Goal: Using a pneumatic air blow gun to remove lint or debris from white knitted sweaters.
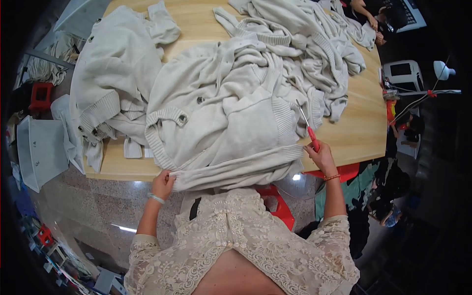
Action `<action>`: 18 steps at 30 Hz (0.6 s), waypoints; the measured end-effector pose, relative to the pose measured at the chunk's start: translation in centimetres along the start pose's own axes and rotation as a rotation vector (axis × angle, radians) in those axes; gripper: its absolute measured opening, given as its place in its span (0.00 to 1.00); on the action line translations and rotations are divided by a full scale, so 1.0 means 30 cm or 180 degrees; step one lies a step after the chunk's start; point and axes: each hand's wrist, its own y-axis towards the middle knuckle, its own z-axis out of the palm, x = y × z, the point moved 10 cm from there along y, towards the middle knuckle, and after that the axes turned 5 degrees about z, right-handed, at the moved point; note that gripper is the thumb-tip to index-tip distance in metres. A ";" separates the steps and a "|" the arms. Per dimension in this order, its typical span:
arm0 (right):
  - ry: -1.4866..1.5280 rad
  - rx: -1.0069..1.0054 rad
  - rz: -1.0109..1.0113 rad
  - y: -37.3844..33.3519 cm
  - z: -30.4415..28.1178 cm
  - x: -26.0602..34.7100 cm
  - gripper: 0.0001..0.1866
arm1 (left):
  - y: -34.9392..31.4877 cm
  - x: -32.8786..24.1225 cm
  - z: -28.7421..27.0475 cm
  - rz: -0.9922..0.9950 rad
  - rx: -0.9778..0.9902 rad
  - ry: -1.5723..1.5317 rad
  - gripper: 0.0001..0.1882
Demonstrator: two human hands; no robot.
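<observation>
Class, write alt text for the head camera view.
A person's left hand grips the near edge of a cream cardigan on a wood-toned table; the right hand holds a red-handled tool. More cream knitwear lies alongside.

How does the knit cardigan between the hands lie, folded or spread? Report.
Spread but rumpled: the knit cardigan lies broad and creased across the table, the left hand pinching its near edge.

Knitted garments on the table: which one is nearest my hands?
The middle garment, pinched by your left hand at its near edge; the left garment and upper-right pile lie farther away.
</observation>
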 end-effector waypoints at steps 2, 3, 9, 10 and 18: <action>0.0156 -0.0480 -0.0251 0.038 -0.075 0.077 0.11 | 0.038 -0.226 -0.025 0.0870 -0.0532 0.1013 0.10; 0.0291 -0.0883 -0.0426 0.048 -0.120 0.115 0.11 | 0.046 -0.327 -0.047 0.1121 -0.0779 0.1157 0.10; 0.0536 -0.0946 -0.1630 0.274 -0.187 0.638 0.09 | 0.213 -0.700 -0.077 0.2269 -0.1555 0.1399 0.16; 0.0469 -0.0875 -0.1633 0.328 -0.172 0.711 0.10 | 0.270 -0.713 -0.058 0.2414 -0.1596 0.1527 0.18; -0.0714 -0.0756 -0.1882 0.774 0.059 0.966 0.20 | 0.546 -0.642 0.032 0.1927 -0.0761 0.2188 0.23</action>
